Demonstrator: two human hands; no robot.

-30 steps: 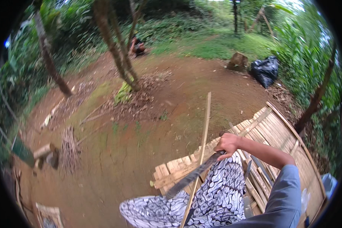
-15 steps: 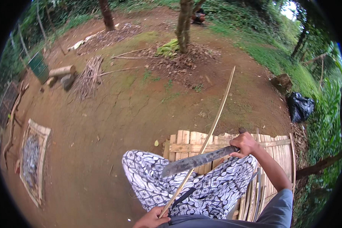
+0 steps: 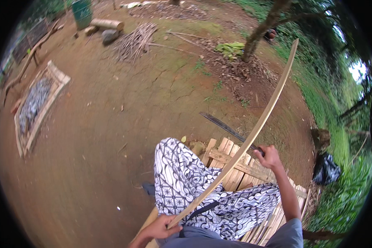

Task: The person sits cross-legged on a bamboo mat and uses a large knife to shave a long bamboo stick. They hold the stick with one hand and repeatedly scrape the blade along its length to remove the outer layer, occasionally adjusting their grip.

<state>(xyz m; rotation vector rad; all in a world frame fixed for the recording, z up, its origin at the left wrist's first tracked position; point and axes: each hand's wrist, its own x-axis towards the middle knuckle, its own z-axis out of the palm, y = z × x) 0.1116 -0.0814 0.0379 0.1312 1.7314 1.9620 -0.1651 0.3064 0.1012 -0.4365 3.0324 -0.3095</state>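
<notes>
Now, at lower left, the near end of a pale strip (image 3: pixel 256 128) is pinched between the thumb and fingers of the left hand (image 3: pixel 163 227); from that grip it is slanted up and away rightward, over patterned cloth (image 3: pixel 173 165) and a slatted bench (image 3: pixel 225 146). Further right, a machete (image 3: pixel 225 127) is held by its handle in the curled right hand (image 3: pixel 270 157), its blade pointed left and crossed in view by the strip; whether they touch cannot be told. Across bare earth (image 3: pixel 103 157) are seen a framed tray (image 3: pixel 58 72), sticks (image 3: pixel 136 39), a tree (image 3: pixel 258 31) and a black bag (image 3: pixel 326 169).
</notes>
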